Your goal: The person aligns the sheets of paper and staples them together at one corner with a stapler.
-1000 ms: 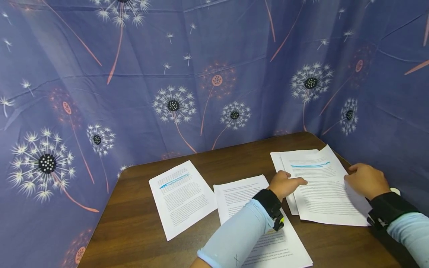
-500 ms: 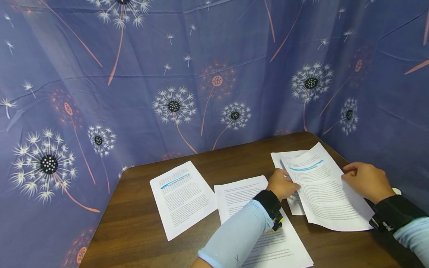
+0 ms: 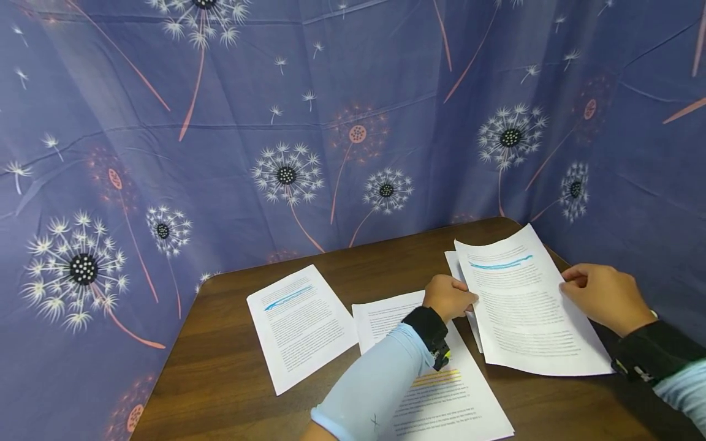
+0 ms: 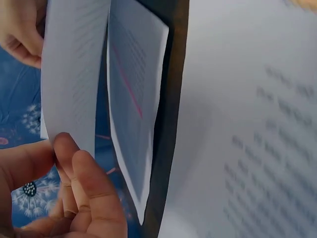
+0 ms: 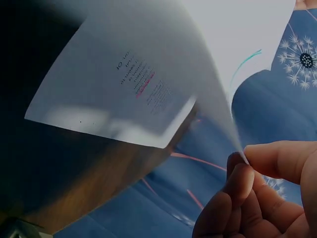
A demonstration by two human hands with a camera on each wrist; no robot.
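A printed sheet of paper with a blue highlighted line is lifted off the table at the right, between both hands. My left hand pinches its left edge between thumb and fingertips, as the left wrist view shows with the hand close up. At the opposite edge my right hand pinches the paper; in the right wrist view thumb and fingers meet on the edge. Beneath the raised sheet lies another printed page with a pink-marked line, mostly hidden in the head view.
A page with a blue highlight lies at the left of the wooden table. In the middle, under my left forearm, is a paper stack with yellow highlighting. A dandelion-patterned curtain hangs behind and to the right.
The blue-marked sheet has risen off the page under it and shifted slightly left. My left hand has moved left and now pinches its edge; the right hand has moved slightly left.
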